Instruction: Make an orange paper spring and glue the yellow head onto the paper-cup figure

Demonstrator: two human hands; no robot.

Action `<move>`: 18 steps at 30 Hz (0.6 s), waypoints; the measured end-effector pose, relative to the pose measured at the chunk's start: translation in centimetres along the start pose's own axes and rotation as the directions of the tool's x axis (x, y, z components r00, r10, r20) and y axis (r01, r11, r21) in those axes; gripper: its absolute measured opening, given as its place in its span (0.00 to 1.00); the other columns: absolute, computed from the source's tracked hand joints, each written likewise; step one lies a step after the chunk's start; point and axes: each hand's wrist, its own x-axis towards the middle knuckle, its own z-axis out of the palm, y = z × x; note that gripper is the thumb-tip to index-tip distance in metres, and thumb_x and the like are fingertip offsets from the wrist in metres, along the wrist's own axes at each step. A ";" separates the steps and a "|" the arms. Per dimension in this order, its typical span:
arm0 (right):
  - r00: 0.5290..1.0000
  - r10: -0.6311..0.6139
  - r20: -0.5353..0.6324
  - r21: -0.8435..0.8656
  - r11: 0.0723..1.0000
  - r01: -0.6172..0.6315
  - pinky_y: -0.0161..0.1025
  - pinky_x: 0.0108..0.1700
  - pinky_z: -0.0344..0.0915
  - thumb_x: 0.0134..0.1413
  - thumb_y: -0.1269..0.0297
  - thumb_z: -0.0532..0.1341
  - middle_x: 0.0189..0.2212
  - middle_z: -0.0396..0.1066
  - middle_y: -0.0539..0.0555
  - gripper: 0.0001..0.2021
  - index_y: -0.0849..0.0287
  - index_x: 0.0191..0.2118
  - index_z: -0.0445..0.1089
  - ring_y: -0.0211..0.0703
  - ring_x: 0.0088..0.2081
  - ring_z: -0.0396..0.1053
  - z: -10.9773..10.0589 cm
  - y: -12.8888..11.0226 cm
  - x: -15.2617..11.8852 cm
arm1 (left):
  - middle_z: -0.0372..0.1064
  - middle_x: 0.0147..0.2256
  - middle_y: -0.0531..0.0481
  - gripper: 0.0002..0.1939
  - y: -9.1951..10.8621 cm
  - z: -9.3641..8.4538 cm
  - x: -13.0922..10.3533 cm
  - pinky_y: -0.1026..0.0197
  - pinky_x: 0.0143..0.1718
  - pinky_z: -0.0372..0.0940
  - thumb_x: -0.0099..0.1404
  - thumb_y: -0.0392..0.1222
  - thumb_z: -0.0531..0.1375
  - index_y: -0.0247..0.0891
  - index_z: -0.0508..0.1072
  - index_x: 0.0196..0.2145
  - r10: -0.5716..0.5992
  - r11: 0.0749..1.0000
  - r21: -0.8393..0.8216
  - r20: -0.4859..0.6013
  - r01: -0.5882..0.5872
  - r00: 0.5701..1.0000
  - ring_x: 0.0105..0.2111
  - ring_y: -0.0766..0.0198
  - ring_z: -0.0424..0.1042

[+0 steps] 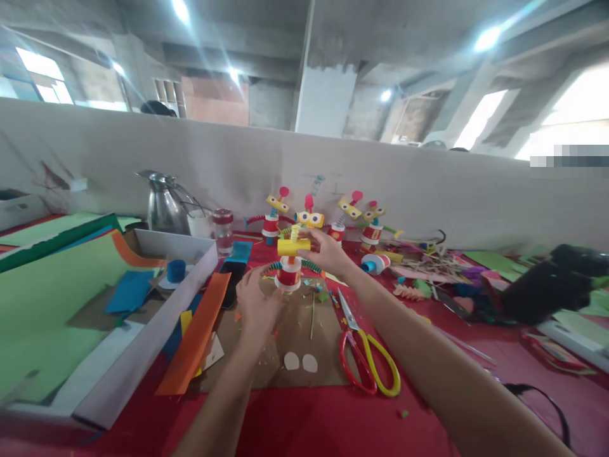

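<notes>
A paper-cup figure [288, 275] stands upright on the brown board [266, 374], with a yellow paper tube [290, 247] as its head and dark green folded arms at its sides. My right hand [324, 252] pinches the right end of the yellow tube. Low at the figure's left side is my left hand [258, 300], its fingers apart and touching or nearly touching the cup. Two white paper ovals [300, 362] lie on the board in front. Red and yellow scissors [366, 355] rest at the board's right edge with their blades apart.
Several finished cup figures [271, 225] line the wall behind. A white box [143, 343] with coloured paper fills the left side, near a metal jug [165, 206] and an orange strip [197, 333]. Paper scraps, thin sticks [435, 257] and a black object [547, 285] lie on the right.
</notes>
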 end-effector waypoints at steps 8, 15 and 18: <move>0.998 0.048 -0.031 -0.070 0.996 -0.050 0.44 0.50 0.67 0.47 0.69 0.66 0.48 0.71 0.57 0.21 0.57 0.49 0.67 0.45 0.48 0.70 -0.5 -0.2 -0.6 | 0.69 0.48 0.45 0.22 -0.1 -0.7 0.1 0.49 0.54 0.58 0.52 0.33 0.63 0.42 0.72 0.47 0.059 0.998 -0.016 -0.038 -0.060 0.998 0.51 0.53 0.64; 0.997 0.065 -0.030 -0.043 0.997 -0.066 0.44 0.48 0.68 0.48 0.66 0.65 0.47 0.72 0.59 0.18 0.61 0.47 0.70 0.46 0.45 0.72 -0.6 -0.1 -0.7 | 0.68 0.52 0.46 0.26 0.9 0.2 1.1 0.46 0.55 0.55 0.54 0.38 0.64 0.44 0.69 0.51 0.059 0.995 0.080 0.014 -0.060 0.998 0.55 0.50 0.60; 0.998 0.062 0.007 -0.004 0.998 -0.062 0.42 0.47 0.69 0.51 0.66 0.62 0.46 0.74 0.57 0.15 0.60 0.47 0.72 0.46 0.45 0.73 -0.7 -0.3 -0.4 | 0.65 0.55 0.45 0.23 1.9 0.8 1.9 0.44 0.55 0.54 0.53 0.43 0.66 0.45 0.73 0.48 0.047 0.981 0.187 0.047 -0.054 0.998 0.58 0.46 0.56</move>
